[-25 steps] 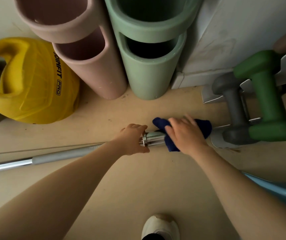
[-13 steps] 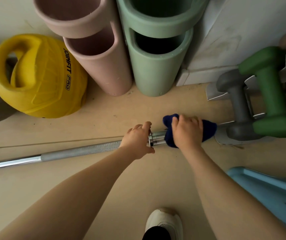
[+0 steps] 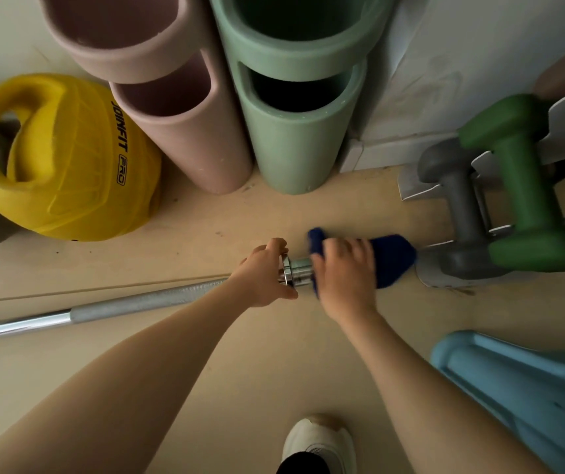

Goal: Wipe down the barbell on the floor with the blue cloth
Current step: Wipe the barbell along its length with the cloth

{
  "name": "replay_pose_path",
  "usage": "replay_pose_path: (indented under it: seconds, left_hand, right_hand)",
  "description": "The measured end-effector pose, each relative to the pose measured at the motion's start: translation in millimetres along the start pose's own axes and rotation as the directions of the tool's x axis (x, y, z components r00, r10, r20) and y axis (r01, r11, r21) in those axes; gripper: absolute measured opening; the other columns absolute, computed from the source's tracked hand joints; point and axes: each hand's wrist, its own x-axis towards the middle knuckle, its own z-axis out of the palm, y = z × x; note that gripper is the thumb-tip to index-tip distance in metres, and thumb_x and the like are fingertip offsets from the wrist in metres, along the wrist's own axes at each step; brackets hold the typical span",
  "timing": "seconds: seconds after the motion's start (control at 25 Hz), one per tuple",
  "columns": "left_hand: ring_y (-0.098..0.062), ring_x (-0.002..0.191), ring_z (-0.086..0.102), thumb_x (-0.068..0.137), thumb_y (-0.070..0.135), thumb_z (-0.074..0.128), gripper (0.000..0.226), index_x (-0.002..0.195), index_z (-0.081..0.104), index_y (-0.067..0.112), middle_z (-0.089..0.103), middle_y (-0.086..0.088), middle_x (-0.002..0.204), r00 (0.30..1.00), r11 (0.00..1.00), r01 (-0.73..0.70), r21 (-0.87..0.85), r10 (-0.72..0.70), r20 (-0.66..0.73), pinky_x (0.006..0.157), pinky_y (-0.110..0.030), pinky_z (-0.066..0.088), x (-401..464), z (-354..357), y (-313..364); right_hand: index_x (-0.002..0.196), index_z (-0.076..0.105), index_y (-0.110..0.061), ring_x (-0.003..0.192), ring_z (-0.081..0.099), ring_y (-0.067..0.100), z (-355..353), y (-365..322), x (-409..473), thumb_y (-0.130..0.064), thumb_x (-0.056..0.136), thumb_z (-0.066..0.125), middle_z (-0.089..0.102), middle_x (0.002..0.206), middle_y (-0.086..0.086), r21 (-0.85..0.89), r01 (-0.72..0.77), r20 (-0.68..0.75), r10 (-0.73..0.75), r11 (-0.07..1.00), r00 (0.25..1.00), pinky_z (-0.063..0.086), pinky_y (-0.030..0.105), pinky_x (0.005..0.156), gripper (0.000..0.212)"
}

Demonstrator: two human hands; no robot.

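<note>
While gripped at both sides of the collar: barbell (image 3: 144,302) lying on the floor (image 3: 274,364), running from lower left up toward the right, chrome collar (image 3: 296,271) showing between the two hands.
Left hand (image 3: 264,273): wrapped over the knurled shaft just left of the collar, fingers curled round the bar; same grip as half a second ago.
Right hand (image 3: 344,275): fingers curled over the blue cloth (image 3: 390,260), pressing it round the sleeve end of the bar; blurred.
Blue cloth: bunched around the bar's right end, one fold showing above the knuckles, the rest sticking out to the right, near the base of the dumbbell rack (image 3: 431,271).
Change from a second ago: cloth bunched tighter and held further round the sleeve; right fingers now closed over it rather than spread flat on top.
Change in view: camera tipped slightly, more of the light blue object (image 3: 520,388) at lower right and of the white shoe (image 3: 318,443) visible.
Behind the bar: yellow weighted ball (image 3: 68,159) marked JOINFIT PRO, pink foam rollers (image 3: 185,131), green foam rollers (image 3: 294,138) standing against the wall.
On the rack: grey dumbbell (image 3: 459,200) and green dumbbell (image 3: 524,200) side by side.
</note>
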Motion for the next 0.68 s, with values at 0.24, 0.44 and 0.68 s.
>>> replay_pose_path:
  seconds: [0.24, 0.44, 0.68]
  left_hand:
    - [-0.029, 0.133, 0.029, 0.069, 0.032, 0.079, 0.092, 0.141, 0.024, 0.014, 0.036, -0.011, 0.143, 0.997, 0.996, 0.063, -0.061, -0.065, -0.041, 0.108, -0.04, 0.03, -0.7, -1.1, -11.4]
    - [-0.028, 0.13, 0.034, 0.078, 0.029, 0.072, 0.067, 0.135, 0.038, 0.018, 0.042, -0.004, 0.141, 0.987, 0.997, -0.053, -0.05, 0.045, -0.154, 0.108, -0.042, 0.032, -2.1, -4.7, -15.5]
    - [-0.022, 0.119, 0.053, 0.091, 0.023, 0.057, 0.046, 0.134, 0.044, 0.017, 0.05, -0.004, 0.136, 0.969, 0.982, -0.053, -0.183, 0.006, -0.247, 0.099, -0.031, 0.042, -4.4, -6.7, -6.7]
  right_hand:
    - [0.109, 0.058, -0.007, 0.117, 0.055, 0.031, -3.0, 47.0, 3.7, -0.037, 0.087, 0.032, 0.064, 0.117, 0.013, 0.004, 0.153, 0.001, -0.153, 0.988, 0.988, 0.019, 0.04, 0.113, 0.045]
    - [0.118, 0.051, 0.002, 0.138, 0.032, 0.036, 6.4, 24.7, 2.8, -0.029, 0.091, 0.03, 0.05, 0.138, 0.015, 0.299, -0.279, -0.136, 0.33, 0.913, 0.934, 0.015, 0.049, 0.115, 0.046]
    - [0.138, 0.032, -0.008, 0.127, 0.045, 0.033, -9.7, 38.5, 35.8, -0.026, 0.099, 0.035, 0.044, 0.139, 0.017, 0.847, -0.502, 0.168, 0.811, 0.172, 0.561, 0.035, 0.045, 0.108, 0.043]
